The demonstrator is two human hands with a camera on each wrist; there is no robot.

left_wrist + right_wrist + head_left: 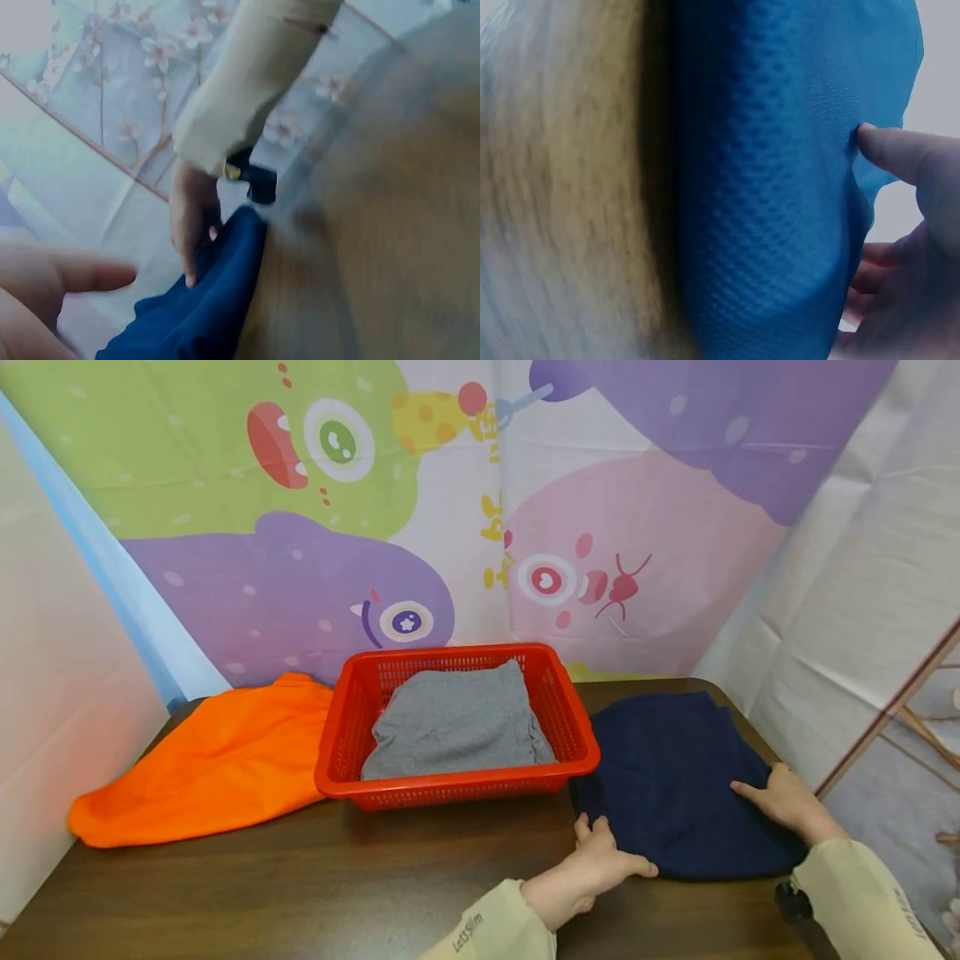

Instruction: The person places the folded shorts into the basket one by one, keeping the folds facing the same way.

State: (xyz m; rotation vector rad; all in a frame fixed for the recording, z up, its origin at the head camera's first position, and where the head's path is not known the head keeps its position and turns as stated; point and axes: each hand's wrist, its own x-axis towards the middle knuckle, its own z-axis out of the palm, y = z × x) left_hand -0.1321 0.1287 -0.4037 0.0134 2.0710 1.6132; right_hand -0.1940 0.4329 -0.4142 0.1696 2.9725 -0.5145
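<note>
A folded navy cloth (675,777) lies on the right part of the table; it looks blue in the left wrist view (217,307) and right wrist view (765,187). My left hand (596,868) is at its lower left corner, thumb and fingers spread; in the left wrist view this hand (37,292) holds its thumb out straight. On the right edge, my right hand (787,802) grips the cloth. The right wrist view shows that hand (922,217) with the thumb on top and curled fingers at the edge, their tips partly hidden.
A red basket (457,785) with a folded grey cloth (457,718) inside stands at the middle back of the brown table (300,885). To its left lies an orange cloth (217,768). Behind hangs a cartoon-printed sheet (450,527), with pale sheets at both sides.
</note>
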